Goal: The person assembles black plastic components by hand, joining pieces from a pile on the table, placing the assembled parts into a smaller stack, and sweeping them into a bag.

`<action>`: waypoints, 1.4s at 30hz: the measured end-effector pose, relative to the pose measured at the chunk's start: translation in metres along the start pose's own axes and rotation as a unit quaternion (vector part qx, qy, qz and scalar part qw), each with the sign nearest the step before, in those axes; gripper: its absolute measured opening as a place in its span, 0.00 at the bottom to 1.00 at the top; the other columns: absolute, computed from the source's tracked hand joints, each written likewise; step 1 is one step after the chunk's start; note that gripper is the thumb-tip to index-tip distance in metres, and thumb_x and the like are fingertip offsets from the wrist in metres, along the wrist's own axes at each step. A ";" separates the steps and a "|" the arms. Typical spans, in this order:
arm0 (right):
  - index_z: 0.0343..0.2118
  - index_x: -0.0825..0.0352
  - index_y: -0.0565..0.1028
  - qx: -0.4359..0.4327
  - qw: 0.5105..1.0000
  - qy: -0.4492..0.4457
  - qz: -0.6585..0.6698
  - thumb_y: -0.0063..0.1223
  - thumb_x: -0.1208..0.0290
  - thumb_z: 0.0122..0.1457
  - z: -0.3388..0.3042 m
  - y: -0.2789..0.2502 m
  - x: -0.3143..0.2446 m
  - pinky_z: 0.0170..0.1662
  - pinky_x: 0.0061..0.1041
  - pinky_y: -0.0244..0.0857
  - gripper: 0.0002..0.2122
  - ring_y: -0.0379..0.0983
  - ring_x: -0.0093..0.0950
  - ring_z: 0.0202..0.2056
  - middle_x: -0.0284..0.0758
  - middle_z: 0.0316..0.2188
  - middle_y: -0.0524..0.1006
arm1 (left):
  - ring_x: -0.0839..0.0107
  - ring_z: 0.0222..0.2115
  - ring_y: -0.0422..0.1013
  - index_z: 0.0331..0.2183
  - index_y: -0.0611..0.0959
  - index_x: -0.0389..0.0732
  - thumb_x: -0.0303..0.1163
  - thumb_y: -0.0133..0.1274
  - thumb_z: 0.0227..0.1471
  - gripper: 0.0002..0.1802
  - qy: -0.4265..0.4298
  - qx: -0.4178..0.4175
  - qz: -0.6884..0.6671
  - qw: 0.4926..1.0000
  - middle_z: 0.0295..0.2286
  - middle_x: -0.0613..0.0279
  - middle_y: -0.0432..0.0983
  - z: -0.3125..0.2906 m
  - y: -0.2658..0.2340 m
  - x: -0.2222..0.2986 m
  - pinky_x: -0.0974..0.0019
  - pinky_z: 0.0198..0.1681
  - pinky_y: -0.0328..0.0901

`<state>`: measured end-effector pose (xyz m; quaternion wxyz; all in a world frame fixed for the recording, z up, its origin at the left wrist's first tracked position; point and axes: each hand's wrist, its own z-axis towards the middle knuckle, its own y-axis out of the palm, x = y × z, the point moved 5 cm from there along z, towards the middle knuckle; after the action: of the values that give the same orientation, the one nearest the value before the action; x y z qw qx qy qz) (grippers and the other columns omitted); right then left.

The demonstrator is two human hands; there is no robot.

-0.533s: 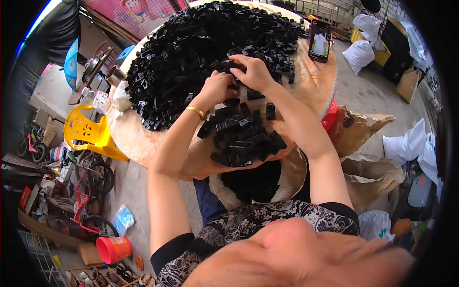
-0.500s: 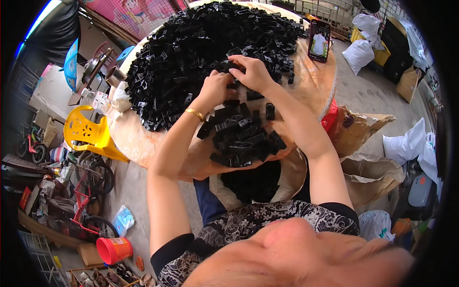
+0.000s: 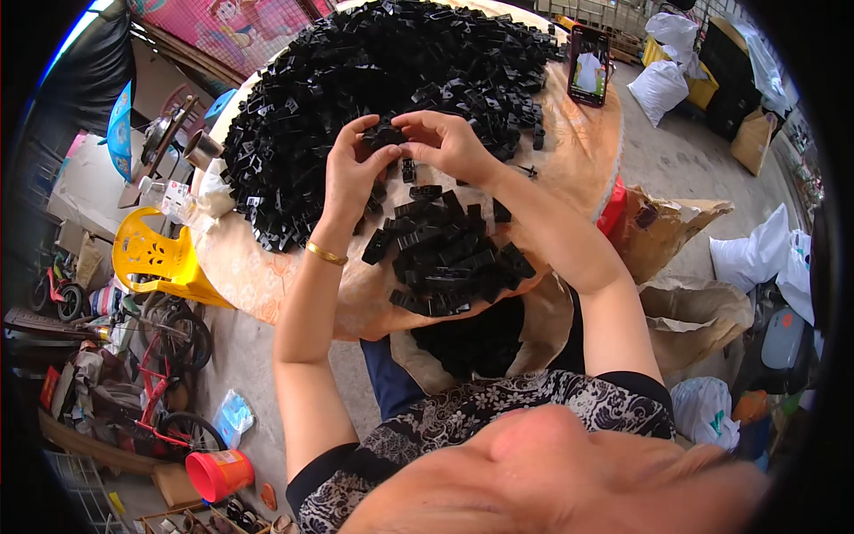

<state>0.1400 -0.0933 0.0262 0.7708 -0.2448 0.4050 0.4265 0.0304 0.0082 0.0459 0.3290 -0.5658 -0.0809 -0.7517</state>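
A large heap of small black plastic parts (image 3: pixel 302 116) covers the far side of the round table. At its near edge, my left hand (image 3: pixel 351 173) and my right hand (image 3: pixel 454 147) meet, thumbs almost touching. Both hands' fingers are curved around a black plastic part (image 3: pixel 383 135), which blends with the heap behind it. A smaller pile of black parts (image 3: pixel 449 254) lies nearer me, by the table's front edge. One loose part (image 3: pixel 408 170) sits just below my right fingers. A gold bracelet (image 3: pixel 326 254) circles my left wrist.
An orange patterned cloth (image 3: pixel 240 276) covers the table. A phone (image 3: pixel 589 67) stands upright at the far right. Below the near edge, an open sack (image 3: pixel 547 343) holds black pieces. A yellow chair (image 3: pixel 156 254) stands left; paper sacks (image 3: pixel 694 316) stand right.
My left hand has moved left and opened out from a tighter grip among the parts. My right hand has shifted slightly left and lower. A black part now shows between both hands' fingers.
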 end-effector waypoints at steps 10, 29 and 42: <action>0.43 0.68 0.73 -0.020 0.987 -0.069 -0.146 0.56 0.76 0.47 -0.003 0.008 -0.015 0.35 0.21 0.68 0.17 0.75 0.24 0.32 0.39 0.32 0.77 | 0.76 0.23 0.71 0.47 0.69 0.33 0.18 0.55 0.41 0.28 0.031 -0.038 0.114 0.992 0.26 0.57 0.76 -0.001 -0.006 0.003 0.75 0.29 0.66; 0.38 0.65 0.75 -0.006 0.916 -0.262 -0.304 0.59 0.77 0.41 -0.009 0.016 -0.039 0.36 0.29 0.68 0.16 0.72 0.35 0.33 0.37 0.32 0.76 | 0.63 0.28 0.74 0.46 0.72 0.39 0.19 0.58 0.36 0.30 0.106 -0.064 0.233 0.965 0.30 0.51 0.77 -0.008 -0.009 0.029 0.66 0.33 0.67; 0.38 0.65 0.75 -0.032 0.892 -0.263 -0.365 0.56 0.81 0.42 -0.009 0.019 -0.036 0.38 0.28 0.68 0.16 0.72 0.34 0.36 0.36 0.33 0.76 | 0.70 0.34 0.72 0.50 0.65 0.29 0.20 0.57 0.43 0.31 -0.125 -0.078 -0.185 0.972 0.41 0.49 0.71 0.000 -0.002 -0.021 0.71 0.38 0.68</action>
<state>0.1089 -0.1070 0.0507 0.9425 -0.2787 0.0558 0.1760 0.0319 0.0179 0.0274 0.1260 -0.6544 -0.1659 -0.7269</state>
